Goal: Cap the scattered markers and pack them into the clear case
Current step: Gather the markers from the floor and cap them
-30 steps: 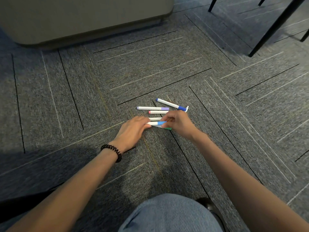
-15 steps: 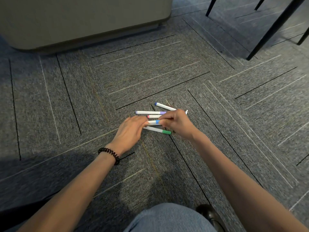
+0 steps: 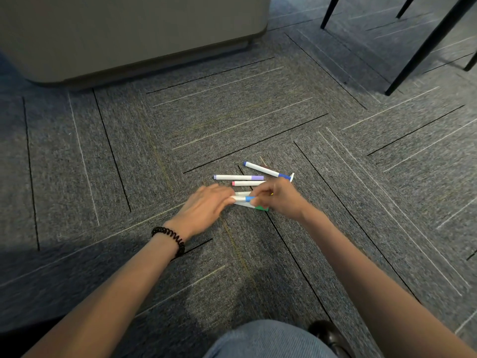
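Note:
Several white markers lie on the grey carpet. A light-blue marker point(image 3: 244, 198) is held level between my hands: my left hand point(image 3: 206, 209) grips its barrel end and my right hand point(image 3: 280, 197) pinches its blue cap end. Under it lies a green-capped marker point(image 3: 258, 207). Beyond my hands lie a purple-capped marker point(image 3: 238, 177), a pink-tipped marker point(image 3: 247, 183) and a dark-blue-capped marker point(image 3: 265, 170). A small white piece point(image 3: 292, 177) sits by the dark-blue cap. No clear case is in view.
A grey rounded cabinet base point(image 3: 144, 45) stands at the back left. Black chair legs point(image 3: 426, 45) stand at the back right. My knee in jeans point(image 3: 268, 339) and a black shoe point(image 3: 327, 334) are at the bottom edge.
My hands stay together on the light-blue marker; they shifted slightly, and the view moved a little.

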Demonstrator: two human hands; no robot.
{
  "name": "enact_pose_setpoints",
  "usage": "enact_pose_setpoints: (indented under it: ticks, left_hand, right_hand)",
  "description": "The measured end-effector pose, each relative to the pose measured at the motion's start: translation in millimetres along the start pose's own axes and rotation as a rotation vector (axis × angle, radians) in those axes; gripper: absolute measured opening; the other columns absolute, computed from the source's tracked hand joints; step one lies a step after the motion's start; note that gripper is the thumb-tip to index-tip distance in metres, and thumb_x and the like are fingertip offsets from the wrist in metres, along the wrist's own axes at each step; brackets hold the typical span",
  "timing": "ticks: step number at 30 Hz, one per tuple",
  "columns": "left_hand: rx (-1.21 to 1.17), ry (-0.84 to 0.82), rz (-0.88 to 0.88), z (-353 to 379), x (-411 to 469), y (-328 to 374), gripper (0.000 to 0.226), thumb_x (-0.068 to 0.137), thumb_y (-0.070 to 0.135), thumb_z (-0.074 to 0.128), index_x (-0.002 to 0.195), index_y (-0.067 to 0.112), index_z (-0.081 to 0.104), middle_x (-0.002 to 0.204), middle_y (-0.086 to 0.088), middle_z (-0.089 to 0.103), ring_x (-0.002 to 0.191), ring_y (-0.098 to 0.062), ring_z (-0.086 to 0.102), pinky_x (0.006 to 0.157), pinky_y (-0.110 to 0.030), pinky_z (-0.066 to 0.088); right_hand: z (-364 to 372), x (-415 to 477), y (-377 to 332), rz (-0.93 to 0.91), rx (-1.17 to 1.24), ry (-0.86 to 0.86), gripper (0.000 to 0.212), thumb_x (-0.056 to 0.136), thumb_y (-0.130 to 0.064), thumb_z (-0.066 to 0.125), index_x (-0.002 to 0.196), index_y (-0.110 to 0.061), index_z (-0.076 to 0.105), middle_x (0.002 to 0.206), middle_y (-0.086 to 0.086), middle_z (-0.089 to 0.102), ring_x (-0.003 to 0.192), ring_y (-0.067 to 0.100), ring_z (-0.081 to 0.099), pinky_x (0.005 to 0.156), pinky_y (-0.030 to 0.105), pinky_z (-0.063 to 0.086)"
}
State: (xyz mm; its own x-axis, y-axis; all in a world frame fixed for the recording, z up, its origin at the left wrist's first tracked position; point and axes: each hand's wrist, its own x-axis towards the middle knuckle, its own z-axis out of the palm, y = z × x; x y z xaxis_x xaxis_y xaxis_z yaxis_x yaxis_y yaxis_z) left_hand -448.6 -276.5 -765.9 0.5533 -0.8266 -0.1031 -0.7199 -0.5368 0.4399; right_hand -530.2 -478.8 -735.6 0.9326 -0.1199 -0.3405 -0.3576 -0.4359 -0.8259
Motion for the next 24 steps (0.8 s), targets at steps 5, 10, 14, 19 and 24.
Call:
enact_pose_setpoints:
  ticks: [5,10,14,19,24]
  left_hand:
    - [0.039,0.087,0.012,8.3,2.6,3.9,0.022,0.093,0.039,0.051,0.108,0.027,0.062,0.099,0.013,0.053,0.094,-0.006,0.043,0.087,-0.025,0.033]
    - [0.04,0.081,-0.057,14.4,6.6,14.4,0.022,0.085,0.035,0.066,0.106,0.029,0.063,0.104,0.014,0.048,0.103,-0.006,0.041,0.098,-0.03,0.034]
    - [0.015,0.084,-0.064,10.9,14.9,18.1,0.028,0.084,0.042,0.067,0.11,0.031,0.059,0.108,0.016,0.045,0.11,-0.005,0.04,0.102,-0.027,0.029]
    - [-0.019,0.153,-0.047,-0.2,36.2,30.9,0.029,0.095,0.04,0.051,0.12,0.025,0.054,0.123,0.01,0.048,0.12,-0.007,0.04,0.108,-0.03,0.025]
    - [-0.002,0.051,-0.013,2.0,68.4,42.3,0.049,0.101,0.03,0.039,0.149,0.025,0.028,0.155,0.006,0.029,0.143,-0.01,0.022,0.117,-0.037,0.012]
  right_hand:
    - [-20.5,-0.4,12.0,0.078,-0.172,0.344,0.023,0.087,-0.033,0.068,0.077,-0.012,0.068,0.068,0.008,0.067,0.056,0.018,0.053,0.056,0.032,0.045]
    - [-17.5,6.0,25.9,0.33,-0.387,0.487,0.028,0.088,-0.025,0.065,0.107,-0.01,0.049,0.088,0.003,0.058,0.074,0.021,0.056,0.063,0.03,0.043]
    - [-11.3,8.2,34.8,0.37,-0.333,0.495,0.049,0.086,-0.02,0.067,0.122,-0.008,0.036,0.103,0.007,0.054,0.085,0.024,0.058,0.076,0.039,0.055]
    - [-11.6,7.6,35.4,0.384,-0.306,0.532,0.042,0.08,-0.011,0.069,0.109,-0.008,0.039,0.098,0.014,0.061,0.081,0.03,0.064,0.071,0.047,0.057]
    - [-13.6,5.5,36.5,0.363,-0.282,0.585,0.037,0.082,-0.012,0.065,0.106,-0.007,0.039,0.094,0.01,0.059,0.078,0.029,0.061,0.071,0.045,0.055]
